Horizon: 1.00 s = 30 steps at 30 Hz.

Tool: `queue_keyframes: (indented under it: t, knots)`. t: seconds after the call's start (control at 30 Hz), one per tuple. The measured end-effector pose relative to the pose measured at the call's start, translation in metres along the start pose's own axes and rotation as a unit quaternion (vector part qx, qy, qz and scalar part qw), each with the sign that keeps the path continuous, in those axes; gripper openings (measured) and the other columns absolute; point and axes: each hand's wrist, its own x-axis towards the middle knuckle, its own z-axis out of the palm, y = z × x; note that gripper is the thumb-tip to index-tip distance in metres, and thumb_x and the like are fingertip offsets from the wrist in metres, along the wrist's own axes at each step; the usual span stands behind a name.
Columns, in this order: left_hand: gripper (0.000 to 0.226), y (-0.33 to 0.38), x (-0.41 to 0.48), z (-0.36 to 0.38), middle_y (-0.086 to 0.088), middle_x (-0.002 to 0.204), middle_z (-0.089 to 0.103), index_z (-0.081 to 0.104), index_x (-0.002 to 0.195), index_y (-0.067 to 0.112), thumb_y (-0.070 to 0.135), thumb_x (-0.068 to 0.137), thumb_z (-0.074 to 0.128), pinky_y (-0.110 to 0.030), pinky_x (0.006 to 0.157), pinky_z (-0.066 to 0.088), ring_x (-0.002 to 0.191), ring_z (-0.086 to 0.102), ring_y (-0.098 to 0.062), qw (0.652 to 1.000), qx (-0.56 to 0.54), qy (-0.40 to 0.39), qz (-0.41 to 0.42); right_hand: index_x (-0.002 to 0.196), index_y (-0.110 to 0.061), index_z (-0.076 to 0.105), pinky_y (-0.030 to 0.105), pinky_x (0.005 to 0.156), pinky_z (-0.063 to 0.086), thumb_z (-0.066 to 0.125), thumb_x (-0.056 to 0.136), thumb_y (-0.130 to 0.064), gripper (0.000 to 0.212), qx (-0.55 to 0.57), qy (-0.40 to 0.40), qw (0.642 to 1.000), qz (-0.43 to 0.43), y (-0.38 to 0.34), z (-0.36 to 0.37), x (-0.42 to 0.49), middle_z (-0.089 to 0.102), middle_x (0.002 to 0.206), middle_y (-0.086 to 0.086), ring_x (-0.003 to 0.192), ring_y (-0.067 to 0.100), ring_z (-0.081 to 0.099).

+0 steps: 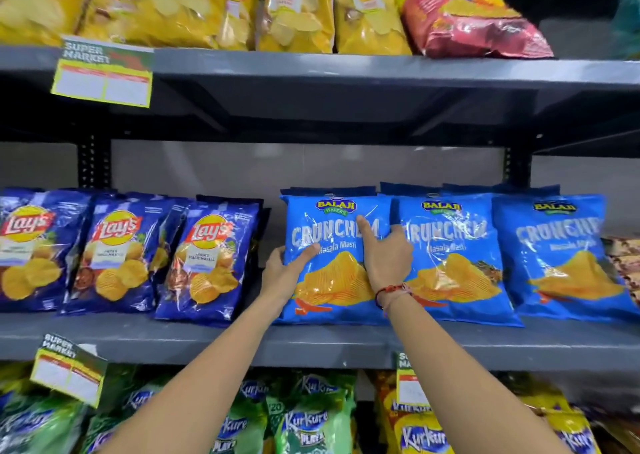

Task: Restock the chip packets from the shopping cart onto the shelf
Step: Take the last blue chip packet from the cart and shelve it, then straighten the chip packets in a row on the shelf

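I have both hands on one bright blue, glossy plastic packet of ridged masala wafers (332, 259), which stands upright on the grey metal middle shelf (207, 341), near the shelf's front edge and roughly midway along it. My left hand (287, 266) wraps around the packet's left side, thumb across its front. My right hand (382, 253) is not gripping: the forefinger is stretched out and pressing on the front, the other fingers loosely curled at the packet's right side.

I judge this packet all but placed, with only straightening left. Just beside it to the right stand two more matching blue wafer packets (453, 256), with darker packet tops showing behind the row. Towards the shelf's left end stand dark blue glossy crisp packets (204, 259), with a narrow gap between the two groups. The shopping cart is out of sight, so I cannot tell how many packets remain.
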Motion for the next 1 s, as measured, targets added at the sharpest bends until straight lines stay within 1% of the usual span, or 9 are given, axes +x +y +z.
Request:
queue_keyframes:
  t: [0.17,0.27,0.37,0.47,0.53,0.67,0.73,0.87,1.0]
  knots:
    - [0.075,-0.004,-0.001,0.002,0.016,0.095,0.057,0.045,0.125,0.019,0.061,0.066,0.069,-0.015,0.060,0.038,0.076,0.050,0.008,0.998,0.063,0.026,0.016,0.108,-0.003,0.054,0.033,0.068,0.030,0.057,0.086,-0.056,0.058,-0.020,0.021,0.999,-0.018,0.006,0.005,-0.001,0.066,0.101,0.022,0.098,0.039,0.058]
    - [0.082,-0.006,-0.003,0.001,0.002,0.118,0.059,0.039,0.131,0.019,0.065,0.068,0.064,-0.026,0.079,0.041,0.092,0.056,-0.010,0.994,0.101,0.027,0.022,0.117,-0.002,0.052,0.033,0.071,0.035,0.057,0.088,-0.050,0.056,-0.009,0.034,0.999,-0.038,0.008,0.002,-0.006,0.066,0.108,0.020,0.103,0.037,0.059]
    - [0.088,-0.005,-0.010,0.000,-0.007,0.143,0.041,0.026,0.141,0.019,0.059,0.073,0.064,-0.033,0.096,0.035,0.126,0.043,-0.023,0.985,0.151,0.047,0.072,0.128,-0.001,0.048,0.040,0.091,0.040,0.056,0.091,-0.044,0.057,-0.022,0.055,0.994,-0.092,0.005,-0.004,-0.016,0.057,0.124,0.019,0.116,0.035,0.050]
    - [0.082,-0.001,-0.030,-0.010,-0.005,0.145,0.034,0.021,0.142,0.023,0.049,0.077,0.064,-0.033,0.104,0.033,0.132,0.034,-0.019,0.959,0.211,0.062,0.179,0.127,-0.001,0.050,0.038,0.095,0.035,0.058,0.090,-0.034,0.049,-0.034,0.105,0.978,-0.178,-0.005,-0.010,-0.034,0.054,0.122,0.020,0.112,0.036,0.048]
    - [0.075,0.002,-0.044,-0.025,0.001,0.142,0.034,0.023,0.140,0.027,0.049,0.079,0.060,-0.026,0.098,0.030,0.129,0.030,-0.011,0.930,0.265,0.067,0.245,0.120,-0.002,0.054,0.032,0.093,0.034,0.061,0.089,-0.028,0.041,0.005,0.105,0.969,-0.224,-0.016,-0.008,-0.054,0.056,0.118,0.019,0.108,0.033,0.049]
    - [0.058,0.007,-0.063,-0.073,-0.001,0.131,0.044,0.039,0.132,0.020,0.040,0.082,0.061,-0.018,0.096,0.027,0.120,0.035,-0.010,0.875,0.355,0.098,0.314,0.111,-0.006,0.059,0.032,0.089,0.041,0.063,0.087,-0.027,0.032,0.083,-0.023,0.964,-0.251,-0.042,0.013,-0.101,0.059,0.108,0.012,0.099,0.029,0.055]
    - [0.051,0.006,-0.069,-0.101,-0.005,0.127,0.048,0.045,0.127,0.016,0.034,0.082,0.064,-0.026,0.096,0.034,0.119,0.041,-0.017,0.860,0.391,0.115,0.307,0.113,-0.009,0.057,0.035,0.089,0.045,0.064,0.086,-0.032,0.036,0.104,-0.132,0.960,-0.222,-0.053,0.029,-0.120,0.058,0.111,0.009,0.102,0.027,0.055]
    - [0.054,-0.001,-0.079,-0.157,-0.012,0.128,0.052,0.046,0.128,0.011,0.033,0.082,0.064,-0.043,0.094,0.041,0.119,0.047,-0.030,0.839,0.471,0.140,0.233,0.134,-0.012,0.041,0.037,0.100,0.040,0.068,0.080,-0.047,0.070,0.066,-0.291,0.944,-0.141,-0.061,0.068,-0.143,0.049,0.130,0.011,0.124,0.026,0.044]
    - [0.079,-0.006,-0.082,-0.194,-0.014,0.138,0.047,0.029,0.142,0.009,0.055,0.082,0.055,-0.045,0.100,0.039,0.128,0.042,-0.029,0.809,0.559,0.109,0.143,0.141,-0.004,0.030,0.044,0.108,0.037,0.073,0.072,-0.053,0.094,0.070,-0.357,0.932,-0.006,-0.057,0.102,-0.150,0.042,0.141,0.017,0.132,0.032,0.040]
